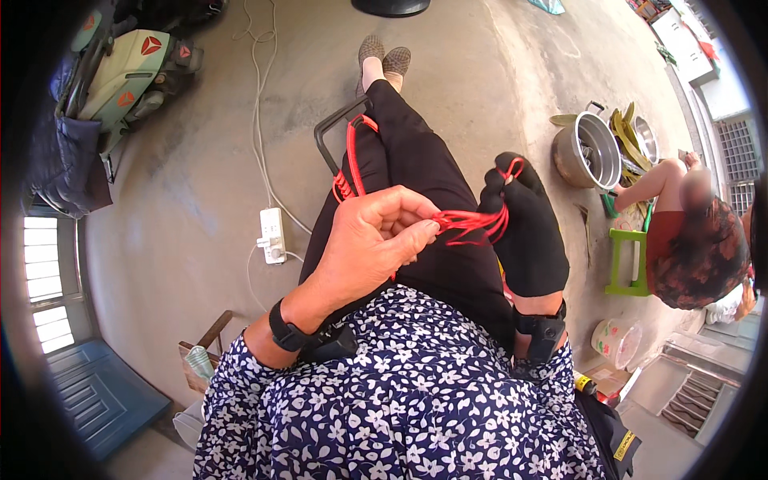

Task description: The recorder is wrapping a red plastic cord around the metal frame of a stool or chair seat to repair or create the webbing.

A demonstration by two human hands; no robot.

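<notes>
Across the space above my lap runs a looped bundle of thin red cord (472, 222). My bare left hand (372, 234) pinches one end of it between thumb and fingers. My right hand (524, 232), in a black glove, is closed on the other end. A small loop sticks up at its fingertips, and strands pass around its fingers. Beyond my left hand, a black angular frame (320, 132) rests against my legs. Red cord wrapping (352, 160) covers part of it, with tight coils near my left wrist. My left hand hides the frame's near part.
A white power strip (273, 236) with cables lies on the floor at left, and a scooter (128, 80) stands far left. At right are a metal pot (588, 152), long green leaves (628, 140), a bucket (617, 342) and another person beside a green stool (628, 264).
</notes>
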